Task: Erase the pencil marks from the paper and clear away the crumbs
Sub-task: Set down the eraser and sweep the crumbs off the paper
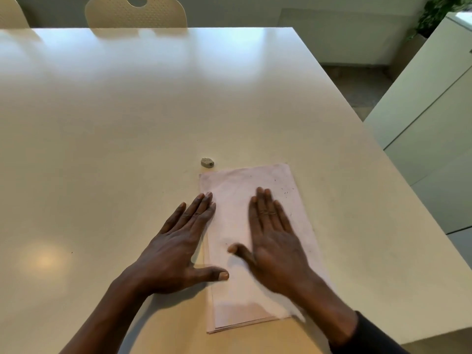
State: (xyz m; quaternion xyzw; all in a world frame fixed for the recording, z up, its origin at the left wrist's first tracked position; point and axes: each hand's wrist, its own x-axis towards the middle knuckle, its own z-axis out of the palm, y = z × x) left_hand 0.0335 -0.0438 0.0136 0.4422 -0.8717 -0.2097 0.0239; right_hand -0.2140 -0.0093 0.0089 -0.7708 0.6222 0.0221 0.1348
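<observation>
A pale sheet of paper (235,221), lying on a few more sheets, sits on the cream table (115,123) near its front right. Small dark crumbs dot its far right part. My left hand (178,244) lies flat with straight fingers along the paper's left edge, thumb on the sheet. My right hand (275,241) lies flat on the middle of the paper, fingers straight and together. A small grey ribbed eraser (207,162) rests on the table just beyond the paper's far left corner, apart from both hands.
The table's right edge (378,154) runs diagonally close to the paper. A white cabinet (431,123) stands to the right. A cream chair (136,12) is at the far side, and a plant (434,14) at the top right.
</observation>
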